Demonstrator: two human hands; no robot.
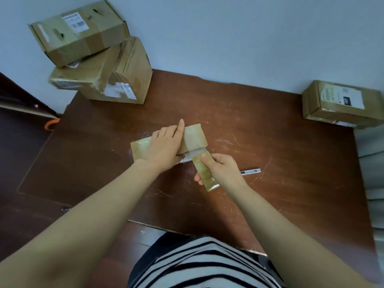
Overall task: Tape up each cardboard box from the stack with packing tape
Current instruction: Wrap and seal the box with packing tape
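My left hand (166, 146) presses flat, fingers straight, on the small box (195, 138) in the middle of the table (291, 163). My right hand (222, 169) pinches the tape strip (204, 175) at the box's near side.

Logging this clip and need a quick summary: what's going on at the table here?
A person is taping a small cardboard box on the table. The left hand presses on its top while the right hand pinches a tape strip running off the box's near edge, not yet stuck down. A metal cutter lies beside that hand. Two stacked boxes sit far left, a single box far right.
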